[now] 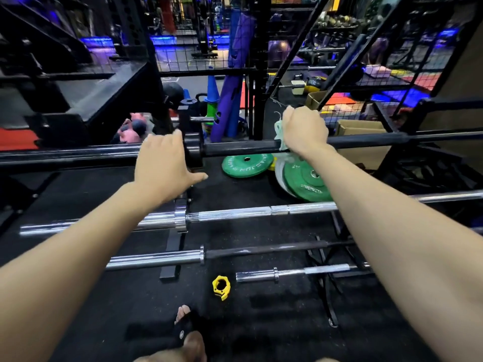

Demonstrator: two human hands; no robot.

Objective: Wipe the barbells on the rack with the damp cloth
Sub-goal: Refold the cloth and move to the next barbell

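1. The right hand [304, 130] grips the damp cloth [280, 134] round the top black barbell [240, 148], at one o'clock.
2. The left hand [163, 163] rests flat on its sleeve, fingers [180, 138] straight.
3. The bar looks heavy, stiff; the cloth soft, wrapping easily.

A pale green cloth [280, 131] is gripped around the shaft of the top black barbell [240, 148] by the right hand [304, 130]. The left hand [163, 163] is laid over the same bar's sleeve at the collar, fingers extended. Nearer, three more barbells are racked. Green weight plates [305, 181] and a yellow collar clamp [221, 287] lie on the floor.
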